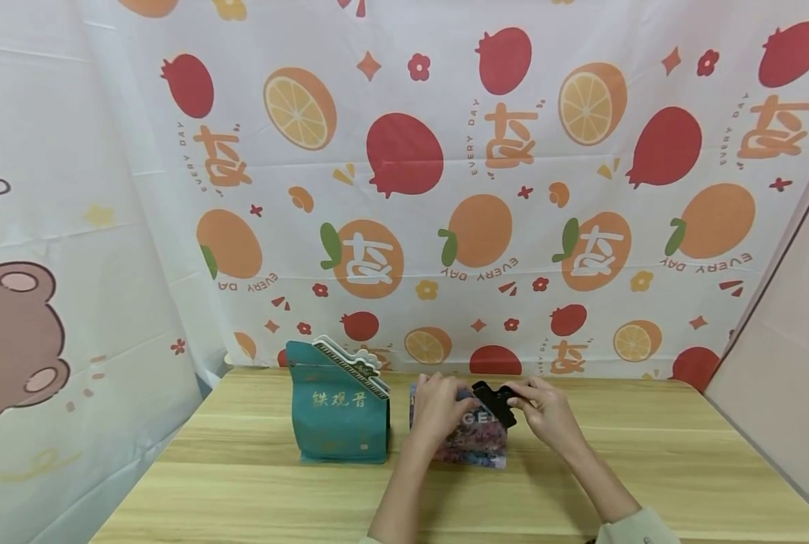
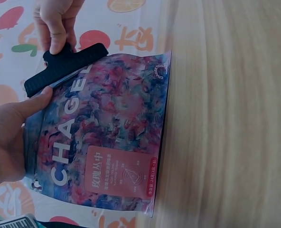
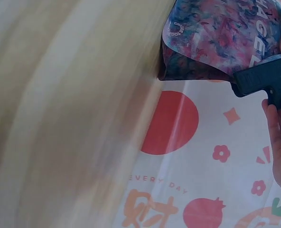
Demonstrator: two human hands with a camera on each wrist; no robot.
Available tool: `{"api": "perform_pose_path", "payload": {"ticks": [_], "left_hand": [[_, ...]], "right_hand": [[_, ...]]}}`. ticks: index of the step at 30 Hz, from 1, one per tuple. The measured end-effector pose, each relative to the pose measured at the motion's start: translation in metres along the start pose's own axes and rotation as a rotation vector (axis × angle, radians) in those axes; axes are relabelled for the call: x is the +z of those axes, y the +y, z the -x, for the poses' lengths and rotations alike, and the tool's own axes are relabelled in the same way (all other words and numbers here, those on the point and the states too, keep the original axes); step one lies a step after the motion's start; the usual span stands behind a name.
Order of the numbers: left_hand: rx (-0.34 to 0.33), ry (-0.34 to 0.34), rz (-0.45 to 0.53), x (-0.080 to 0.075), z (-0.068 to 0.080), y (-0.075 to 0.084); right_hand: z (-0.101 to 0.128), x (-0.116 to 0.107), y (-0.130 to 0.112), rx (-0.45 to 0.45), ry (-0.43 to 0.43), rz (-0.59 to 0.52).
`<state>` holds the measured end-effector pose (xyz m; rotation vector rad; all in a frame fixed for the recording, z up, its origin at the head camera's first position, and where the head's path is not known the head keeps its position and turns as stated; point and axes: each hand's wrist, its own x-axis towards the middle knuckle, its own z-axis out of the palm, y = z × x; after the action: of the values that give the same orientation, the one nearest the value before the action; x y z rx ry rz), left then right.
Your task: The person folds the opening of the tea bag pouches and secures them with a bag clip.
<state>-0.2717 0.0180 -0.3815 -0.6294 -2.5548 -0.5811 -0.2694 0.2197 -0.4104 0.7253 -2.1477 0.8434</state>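
Note:
A pouch [image 2: 117,109] with a blue, pink and purple floral print and white letters stands upright on the table. My left hand [image 1: 434,408] grips its top edge, the thumb lying along the front face in the left wrist view. Across the pouch's upper right corner sits a black clip [image 1: 495,403], tilted. My right hand [image 1: 545,414] pinches the clip's handles between thumb and fingers; the right wrist view shows the clip [image 3: 264,78] at that corner. The backs of the left fingers are hidden behind the pouch.
A teal pouch [image 1: 339,415] with gold characters stands left of the hands, a white and dark patterned clip [image 1: 353,366] slanting across its top corner. The wooden table [image 1: 241,483] meets a fruit-printed cloth [image 1: 404,227] behind; plain cloth walls rise at both sides.

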Motion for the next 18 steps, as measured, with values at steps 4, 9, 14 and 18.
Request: {"api": "perform_pose_path", "payload": {"ticks": [4, 9, 14, 18], "left_hand": [[0.018, -0.016, 0.003, -0.0014, -0.0004, 0.0000], [0.026, -0.004, -0.019, -0.0009, 0.0004, -0.0006], [0.022, 0.006, -0.023, -0.0004, 0.0009, 0.0002], [0.018, 0.020, -0.027, 0.0002, 0.0014, 0.0013]], "right_hand": [[-0.0032, -0.0020, -0.0028, -0.060, -0.007, 0.044], [-0.0054, -0.0028, -0.0062, -0.071, -0.027, 0.072], [-0.0065, -0.0032, -0.0080, -0.070, -0.037, 0.083], [-0.0067, -0.0033, -0.0101, -0.079, -0.034, 0.099]]}}
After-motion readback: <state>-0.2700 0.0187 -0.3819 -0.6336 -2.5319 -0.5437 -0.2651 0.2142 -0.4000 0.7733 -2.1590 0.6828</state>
